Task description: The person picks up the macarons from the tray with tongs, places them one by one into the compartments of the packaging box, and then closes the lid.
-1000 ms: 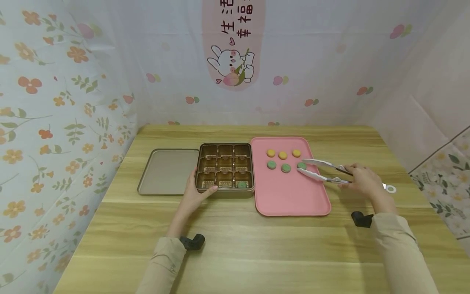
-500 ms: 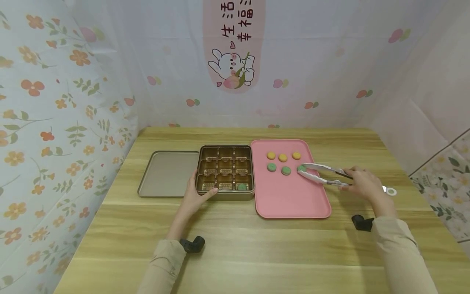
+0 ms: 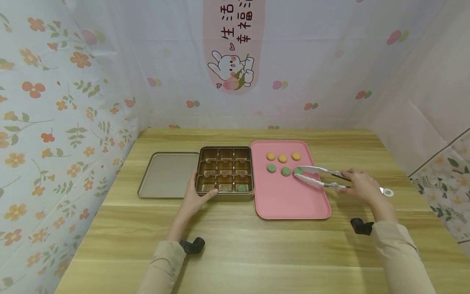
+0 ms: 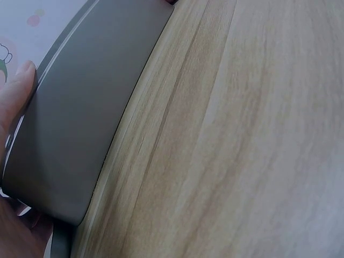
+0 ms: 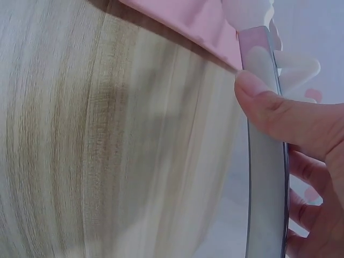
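I watch the right hand's [image 3: 361,186] fingers grip the tongs [image 3: 310,179], tips bracketing a green macaron [image 3: 297,171] at three o'clock from the divided box [image 3: 235,197]; the left hand's [image 3: 193,198] fingers clasp its eight-o'clock corner.

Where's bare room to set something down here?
Bare: the wood tabletop between the sleeves, nearer than the compartment tin; also the near part of the pink tray. Crowded: the tray's far half, with six macarons and the tips of the tongs; and the tin's left side, by the metal lid and left hand.
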Tool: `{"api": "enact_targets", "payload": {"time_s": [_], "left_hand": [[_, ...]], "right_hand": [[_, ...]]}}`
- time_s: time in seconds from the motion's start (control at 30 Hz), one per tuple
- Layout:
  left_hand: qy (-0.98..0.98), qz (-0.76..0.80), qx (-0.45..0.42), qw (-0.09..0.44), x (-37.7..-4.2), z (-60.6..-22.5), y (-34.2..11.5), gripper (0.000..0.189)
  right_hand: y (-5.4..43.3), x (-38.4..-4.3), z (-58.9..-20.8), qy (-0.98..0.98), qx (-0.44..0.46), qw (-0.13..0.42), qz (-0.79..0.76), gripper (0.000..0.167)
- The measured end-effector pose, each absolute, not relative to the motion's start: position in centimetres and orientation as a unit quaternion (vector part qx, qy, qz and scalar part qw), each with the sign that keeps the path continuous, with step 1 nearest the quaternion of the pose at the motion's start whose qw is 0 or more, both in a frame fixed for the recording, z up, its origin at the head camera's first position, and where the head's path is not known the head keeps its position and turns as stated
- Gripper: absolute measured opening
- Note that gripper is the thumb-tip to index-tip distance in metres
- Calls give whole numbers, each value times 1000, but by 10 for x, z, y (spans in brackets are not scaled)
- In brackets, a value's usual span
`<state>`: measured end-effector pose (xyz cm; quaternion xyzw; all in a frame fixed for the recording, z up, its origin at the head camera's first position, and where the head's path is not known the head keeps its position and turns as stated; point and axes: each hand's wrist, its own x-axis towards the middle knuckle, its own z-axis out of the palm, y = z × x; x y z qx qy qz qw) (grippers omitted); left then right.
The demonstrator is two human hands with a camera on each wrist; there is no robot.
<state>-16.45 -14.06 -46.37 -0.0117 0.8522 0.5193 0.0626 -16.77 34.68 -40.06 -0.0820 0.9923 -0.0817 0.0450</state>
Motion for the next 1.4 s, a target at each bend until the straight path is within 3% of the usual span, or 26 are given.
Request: {"api": "enact_targets", "payload": {"time_s": [1.4], "left_hand": [[851,522,-5,58,-162,-460,-140,104]], "right_hand": [[282,-169,-367,984,-148,-22,-93,61]]}}
